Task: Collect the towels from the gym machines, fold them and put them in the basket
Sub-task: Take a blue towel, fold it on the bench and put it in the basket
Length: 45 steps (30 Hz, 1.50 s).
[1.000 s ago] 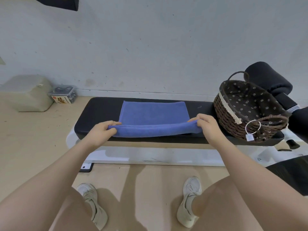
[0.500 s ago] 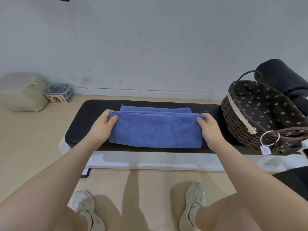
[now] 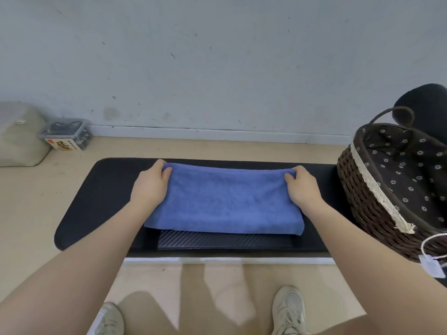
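- Head view: a blue towel (image 3: 223,201), folded into a wide rectangle, lies flat on the black padded bench (image 3: 101,189), roughly in the middle of the pad.
- The left hand (image 3: 151,186) sits on the towel's left end, fingers curled over the far left corner and pinching it.
- The right hand (image 3: 301,187) mirrors it on the right end, fingers curled round the far right corner and gripping the cloth.
- Both forearms reach in from the bottom edge, and the towel's near edge hangs just short of a ribbed strip on the pad.
- A dark wicker basket (image 3: 358,197) with a brown flowered lining and a lace trim stands on the right end of the bench, near the towel but not touching it; a white tag (image 3: 433,265) dangles from its near side.
- On the floor by the wall to the left are a beige bag (image 3: 20,136) and, just beside it, a clear plastic box (image 3: 65,135) with a yellow label.
- Two pale sneakers (image 3: 287,310) show at the bottom, on the tan floor.
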Each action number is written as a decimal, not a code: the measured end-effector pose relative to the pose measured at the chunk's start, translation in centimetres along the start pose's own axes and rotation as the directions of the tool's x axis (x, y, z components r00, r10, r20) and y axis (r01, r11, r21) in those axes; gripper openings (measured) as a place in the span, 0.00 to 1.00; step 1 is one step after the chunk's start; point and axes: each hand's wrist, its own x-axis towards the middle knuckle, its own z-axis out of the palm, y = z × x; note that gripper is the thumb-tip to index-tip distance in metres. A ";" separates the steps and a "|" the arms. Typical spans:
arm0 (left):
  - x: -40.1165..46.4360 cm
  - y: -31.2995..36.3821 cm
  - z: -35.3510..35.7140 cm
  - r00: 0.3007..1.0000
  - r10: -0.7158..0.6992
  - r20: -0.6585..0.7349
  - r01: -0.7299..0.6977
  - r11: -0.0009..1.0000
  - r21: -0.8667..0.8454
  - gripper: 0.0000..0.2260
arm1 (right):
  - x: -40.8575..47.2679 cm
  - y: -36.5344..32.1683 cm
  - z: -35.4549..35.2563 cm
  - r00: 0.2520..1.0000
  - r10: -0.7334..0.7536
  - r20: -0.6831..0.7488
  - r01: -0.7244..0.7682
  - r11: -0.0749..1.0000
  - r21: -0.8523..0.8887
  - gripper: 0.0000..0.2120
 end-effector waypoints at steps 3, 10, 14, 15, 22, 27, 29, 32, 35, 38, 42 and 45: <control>-0.2 -0.2 0.5 0.999 0.007 -0.044 -0.002 0.993 0.114 0.12 | 0.0 0.2 0.7 0.999 0.023 -0.022 -0.025 0.996 -0.085 0.12; -1.5 1.8 1.4 0.935 0.313 -0.168 -0.220 0.882 0.416 0.20 | -2.6 -1.9 3.2 0.977 -0.071 -0.201 -0.029 0.890 -0.456 0.24; -3.7 4.0 4.4 0.852 0.491 0.183 -0.524 0.792 0.312 0.22 | -6.4 -5.2 6.9 0.915 -0.375 0.149 0.399 0.783 -0.477 0.26; -4.2 3.8 5.0 0.847 0.446 0.290 -0.523 0.797 0.303 0.24 | -7.3 -5.7 7.9 0.882 -0.395 0.255 0.470 0.753 -0.461 0.25; -4.9 0.7 4.0 0.907 0.261 0.332 -0.394 0.804 0.445 0.45 | -7.6 -2.2 7.1 0.925 -0.194 0.327 0.357 0.739 -0.572 0.29; -5.7 0.4 2.9 0.929 0.197 0.312 -0.332 0.817 0.471 0.47 | -6.8 1.5 3.2 0.987 -0.007 0.160 0.100 0.805 -0.584 0.30; -5.8 0.5 3.0 0.936 0.179 0.302 -0.313 0.817 0.484 0.46 | -6.9 2.9 1.9 0.993 0.061 0.102 0.007 0.826 -0.564 0.30; -5.7 1.5 3.3 0.942 0.137 0.305 -0.278 0.827 0.488 0.38 | -7.0 3.1 1.0 0.990 0.106 0.095 -0.037 0.835 -0.549 0.29; -5.9 3.5 3.9 0.924 0.227 0.307 -0.345 0.838 0.422 0.32 | -6.4 2.0 1.3 0.995 0.072 0.064 -0.037 0.897 -0.440 0.25; -6.2 5.7 4.8 0.858 0.370 0.355 -0.494 0.783 0.378 0.31 | -5.7 0.5 1.5 0.995 0.098 0.014 -0.095 0.986 -0.135 0.12; -5.8 7.4 5.8 0.817 0.390 0.425 -0.559 0.715 0.419 0.31 | -5.1 -0.5 1.1 0.979 0.179 0.092 -0.198 0.942 0.270 0.07; -5.3 8.0 6.4 0.815 0.345 0.465 -0.557 0.687 0.467 0.35 | -4.5 0.2 0.2 0.989 0.127 0.075 -0.142 0.957 0.252 0.10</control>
